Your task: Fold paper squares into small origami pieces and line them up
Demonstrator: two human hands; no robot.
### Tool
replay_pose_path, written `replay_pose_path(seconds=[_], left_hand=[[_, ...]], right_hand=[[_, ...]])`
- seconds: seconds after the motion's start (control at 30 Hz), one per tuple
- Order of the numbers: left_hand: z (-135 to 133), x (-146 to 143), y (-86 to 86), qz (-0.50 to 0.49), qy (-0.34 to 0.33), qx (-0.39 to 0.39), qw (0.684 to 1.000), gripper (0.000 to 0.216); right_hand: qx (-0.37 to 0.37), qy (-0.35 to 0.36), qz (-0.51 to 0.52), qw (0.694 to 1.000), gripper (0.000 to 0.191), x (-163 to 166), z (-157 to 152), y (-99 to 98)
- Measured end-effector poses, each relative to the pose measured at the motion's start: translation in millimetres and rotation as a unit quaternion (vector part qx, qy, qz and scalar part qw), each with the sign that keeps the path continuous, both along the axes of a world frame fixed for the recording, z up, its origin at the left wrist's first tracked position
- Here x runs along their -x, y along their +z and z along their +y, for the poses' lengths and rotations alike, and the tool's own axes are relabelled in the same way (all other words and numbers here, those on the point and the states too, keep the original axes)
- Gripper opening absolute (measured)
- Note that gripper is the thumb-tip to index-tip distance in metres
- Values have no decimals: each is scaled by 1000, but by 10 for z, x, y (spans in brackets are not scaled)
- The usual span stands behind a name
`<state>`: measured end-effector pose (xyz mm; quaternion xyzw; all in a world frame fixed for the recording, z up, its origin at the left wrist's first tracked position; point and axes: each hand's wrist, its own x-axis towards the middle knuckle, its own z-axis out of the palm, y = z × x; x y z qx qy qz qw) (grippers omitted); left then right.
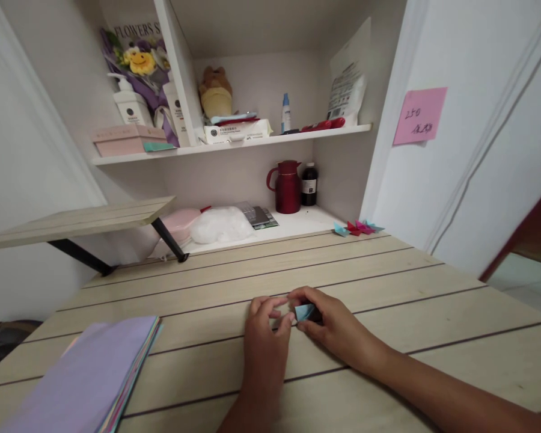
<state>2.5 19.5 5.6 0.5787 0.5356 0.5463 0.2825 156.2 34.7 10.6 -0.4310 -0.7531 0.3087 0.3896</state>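
A small piece of light blue folded paper (303, 312) is held just above or on the wooden table (198, 361), between the fingers and thumb of my right hand (338, 325). Its far end is hidden inside that hand. Close on its left side is my left hand (267, 331), fingers curved and apart from the thumb, with the thumb tip at the paper's left edge; whether it touches I cannot tell. At the table's back right lie several small folded paper pieces (358, 228) in blue, red and magenta.
A stack of coloured paper (85, 373), lilac on top, lies at the front left. A small raised shelf (81, 219) on black legs stands at the back left. Behind the table are a red jug (288, 187), a dark bottle (309, 185) and a white fluffy bundle (223, 225).
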Motion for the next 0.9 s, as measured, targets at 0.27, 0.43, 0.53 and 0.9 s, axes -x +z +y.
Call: replay_pose_path(seconds=[0.27, 0.43, 0.53, 0.9], left_hand=[[-6, 10, -20, 14, -9, 0, 1000, 25], [10, -7, -105, 40, -8, -17, 999, 29], [11, -23, -122, 52, -5, -38, 998, 32], [-19, -3, 69, -44, -46, 72, 995, 9]], right_hand=[[16, -68, -62, 996, 63, -109, 70, -17], [35, -62, -13, 997, 50, -119, 78, 1], [-16, -49, -42, 998, 53, -88, 41, 12], [-37, -34, -4, 999, 30, -47, -11, 75]])
